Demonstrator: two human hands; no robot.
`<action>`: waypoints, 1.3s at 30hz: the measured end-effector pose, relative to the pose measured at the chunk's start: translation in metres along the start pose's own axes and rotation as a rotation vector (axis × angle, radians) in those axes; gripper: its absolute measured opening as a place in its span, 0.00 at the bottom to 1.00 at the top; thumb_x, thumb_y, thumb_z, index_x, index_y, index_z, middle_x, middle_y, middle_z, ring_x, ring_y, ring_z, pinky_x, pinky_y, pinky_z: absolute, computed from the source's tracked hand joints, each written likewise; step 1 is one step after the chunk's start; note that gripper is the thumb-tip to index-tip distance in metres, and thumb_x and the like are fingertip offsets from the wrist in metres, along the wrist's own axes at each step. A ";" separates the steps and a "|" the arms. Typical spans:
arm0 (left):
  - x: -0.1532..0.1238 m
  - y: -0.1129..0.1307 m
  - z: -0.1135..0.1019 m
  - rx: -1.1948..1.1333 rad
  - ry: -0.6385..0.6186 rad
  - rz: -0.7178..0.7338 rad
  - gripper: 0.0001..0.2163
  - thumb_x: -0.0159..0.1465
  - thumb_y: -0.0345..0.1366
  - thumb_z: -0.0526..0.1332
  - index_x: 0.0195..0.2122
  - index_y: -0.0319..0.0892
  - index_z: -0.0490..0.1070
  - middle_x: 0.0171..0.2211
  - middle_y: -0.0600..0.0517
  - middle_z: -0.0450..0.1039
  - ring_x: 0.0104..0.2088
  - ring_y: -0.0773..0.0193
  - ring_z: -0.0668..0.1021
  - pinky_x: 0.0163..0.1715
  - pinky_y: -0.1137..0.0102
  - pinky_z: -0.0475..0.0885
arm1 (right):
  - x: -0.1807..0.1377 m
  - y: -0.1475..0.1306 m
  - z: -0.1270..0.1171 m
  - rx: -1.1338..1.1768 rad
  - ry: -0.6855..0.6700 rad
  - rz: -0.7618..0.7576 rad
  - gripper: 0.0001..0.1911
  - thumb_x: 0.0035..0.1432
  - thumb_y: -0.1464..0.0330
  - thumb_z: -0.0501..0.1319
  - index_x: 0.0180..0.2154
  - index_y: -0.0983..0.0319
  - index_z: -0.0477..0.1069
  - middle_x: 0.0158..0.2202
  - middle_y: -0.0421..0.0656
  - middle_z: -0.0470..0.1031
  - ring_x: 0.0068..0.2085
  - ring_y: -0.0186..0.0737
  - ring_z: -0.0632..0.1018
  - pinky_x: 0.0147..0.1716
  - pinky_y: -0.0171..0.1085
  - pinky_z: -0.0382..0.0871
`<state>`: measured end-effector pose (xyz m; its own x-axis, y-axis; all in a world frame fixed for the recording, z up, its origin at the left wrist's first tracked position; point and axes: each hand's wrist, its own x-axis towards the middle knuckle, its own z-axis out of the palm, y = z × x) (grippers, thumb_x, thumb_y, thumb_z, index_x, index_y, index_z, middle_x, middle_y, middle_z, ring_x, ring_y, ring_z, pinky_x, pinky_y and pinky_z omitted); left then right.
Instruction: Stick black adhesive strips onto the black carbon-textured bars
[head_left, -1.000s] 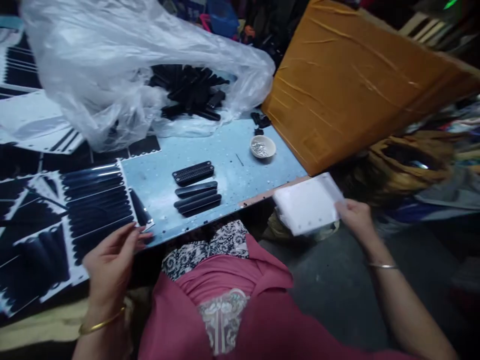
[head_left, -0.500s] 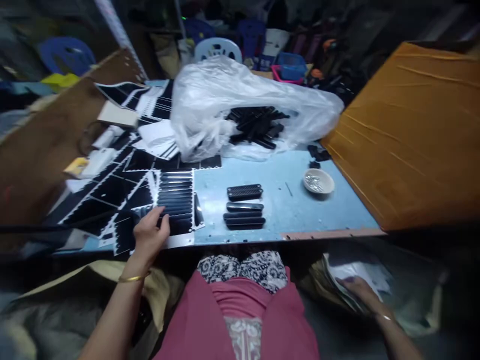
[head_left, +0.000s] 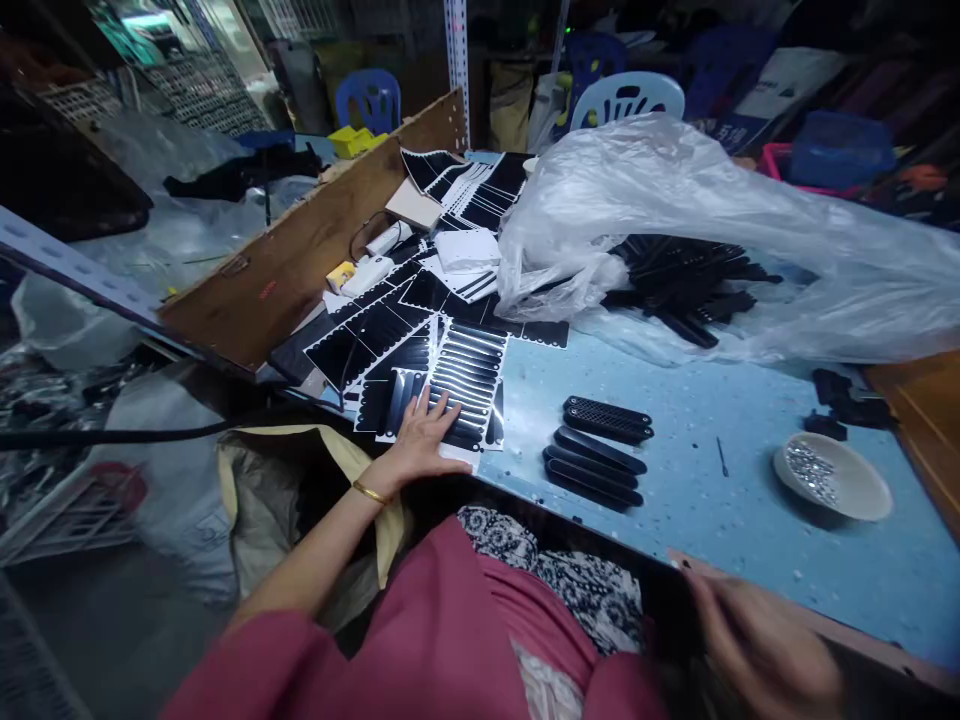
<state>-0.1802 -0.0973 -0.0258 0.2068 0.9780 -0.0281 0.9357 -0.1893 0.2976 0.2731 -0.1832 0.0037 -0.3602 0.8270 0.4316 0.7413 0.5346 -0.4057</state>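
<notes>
My left hand (head_left: 421,438) lies with spread fingers on a white-backed sheet of black glossy strips (head_left: 471,368) near the table's front edge. More sheets with black panels (head_left: 367,340) are spread beneath and behind it. Smeared by motion, my right hand (head_left: 765,640) is at the front edge on the right; its fingers are too blurred to tell what they hold, if anything. Between the hands lie several loose black strips (head_left: 592,472), and just behind them a small stack of textured black strips (head_left: 609,418) with holes at the ends.
A white bowl (head_left: 862,485) of small shiny metal pieces stands at the right. Behind, a large clear plastic bag (head_left: 720,190) lies open over black pieces (head_left: 690,285). A wooden board (head_left: 300,240) borders the left side, and an orange-brown panel (head_left: 922,405) the right.
The view has turned left. My right hand has come up from the papers below the table's right side to the table edge. My left fingers have spread on the sheet.
</notes>
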 end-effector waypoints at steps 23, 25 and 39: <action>-0.043 -0.028 -0.014 -1.211 0.733 -0.674 0.18 0.52 0.40 0.69 0.40 0.34 0.76 0.34 0.43 0.79 0.34 0.57 0.82 0.33 0.67 0.77 | 0.186 -0.140 0.226 -0.168 -0.514 -0.187 0.16 0.63 0.72 0.52 0.47 0.66 0.75 0.58 0.55 0.70 0.59 0.62 0.65 0.45 0.51 0.62; -0.055 -0.023 -0.015 -1.262 0.711 -0.725 0.18 0.50 0.40 0.70 0.38 0.34 0.76 0.28 0.47 0.78 0.27 0.62 0.81 0.26 0.72 0.75 | 0.179 -0.137 0.221 -0.137 -0.469 -0.211 0.17 0.64 0.65 0.54 0.48 0.65 0.74 0.58 0.56 0.70 0.60 0.63 0.64 0.46 0.51 0.62; -0.074 0.006 -0.004 -1.692 0.452 -0.738 0.14 0.45 0.39 0.74 0.26 0.35 0.75 0.19 0.54 0.71 0.19 0.71 0.71 0.19 0.76 0.66 | 0.126 -0.126 0.200 0.100 -0.337 -0.430 0.25 0.52 0.70 0.60 0.53 0.65 0.72 0.56 0.54 0.73 0.59 0.61 0.68 0.48 0.52 0.63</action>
<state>-0.1914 -0.1703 -0.0180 -0.3893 0.8117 -0.4355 -0.4908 0.2173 0.8437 0.0210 -0.1121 -0.0518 -0.7917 0.5321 0.3003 0.4363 0.8364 -0.3318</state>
